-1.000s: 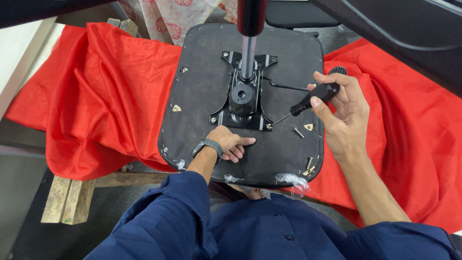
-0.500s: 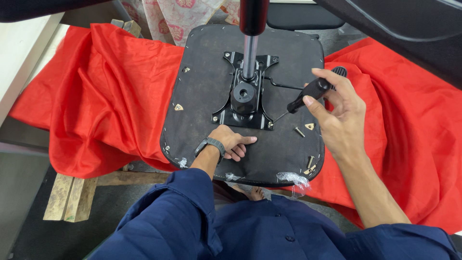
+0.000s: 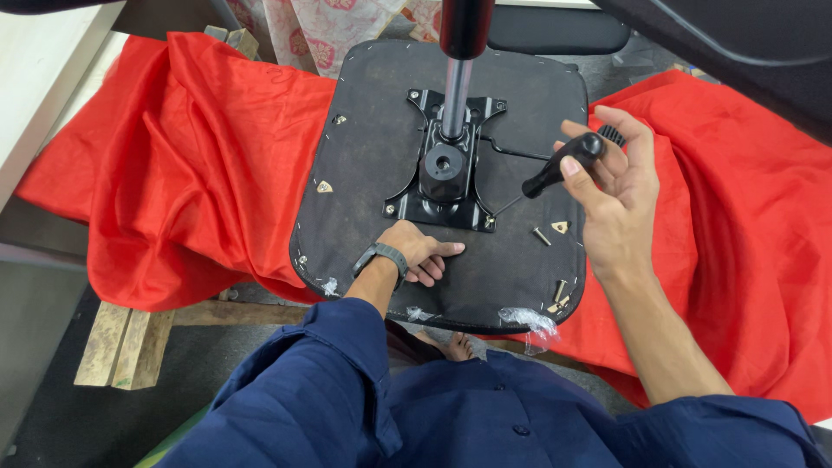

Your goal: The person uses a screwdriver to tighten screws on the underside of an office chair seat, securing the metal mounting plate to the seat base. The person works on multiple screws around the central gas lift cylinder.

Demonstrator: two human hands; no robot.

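The right hand [image 3: 617, 195] was clamped on a black screwdriver handle [image 3: 563, 165], its long axis slanting down-left toward the plate's near-right corner on the upturned seat base [image 3: 373, 165]. The left hand [image 3: 422, 254] pressed flat, fingers together, steadying. Judged: fastening the mechanism plate [image 3: 444, 173]; next calls for seating the tip squarely.

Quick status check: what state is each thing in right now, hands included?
Seat base: upside down on the red cloth.
Mounting plate: flat on the seat base, gas cylinder standing in it.
Screwdriver: gripped in the right hand, tip at the plate's near right corner.
Left hand: resting flat on the seat base, holding nothing.
Loose screws: lying on the seat base, right side.
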